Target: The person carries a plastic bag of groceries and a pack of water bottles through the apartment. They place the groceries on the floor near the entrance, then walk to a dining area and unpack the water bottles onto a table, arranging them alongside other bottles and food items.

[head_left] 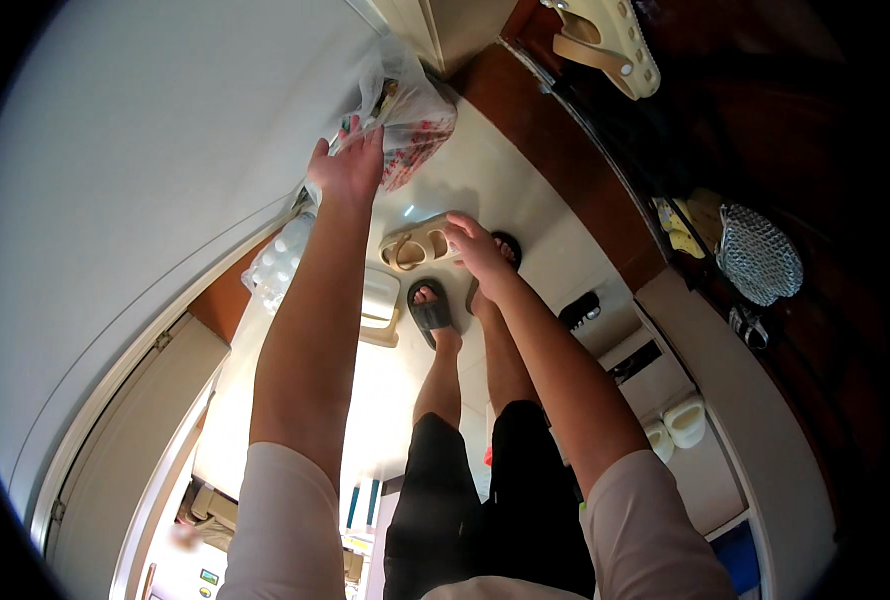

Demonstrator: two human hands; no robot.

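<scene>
My left hand [349,170] reaches forward with its thumb apart and fingers stretched out. Its fingertips overlap a clear plastic bag [420,125] with red printing; whether they touch it I cannot tell. Through the film some contents show, too blurred to name. Lower and to the right, my right hand [478,252] hangs with its fingers apart and slightly bent, holding nothing. It covers the right end of a pair of beige sandals [405,249] on the pale floor. Dark slippers [428,316] are on my feet, just behind those sandals.
At left are a white door [145,170] and a bag of clear bottles [283,262] beside a white stool-like item [379,300]. Rightward, a dark rack holds a beige clog [642,70] and a silver woven shoe [758,256]. White clogs [683,424] sit in a cabinet.
</scene>
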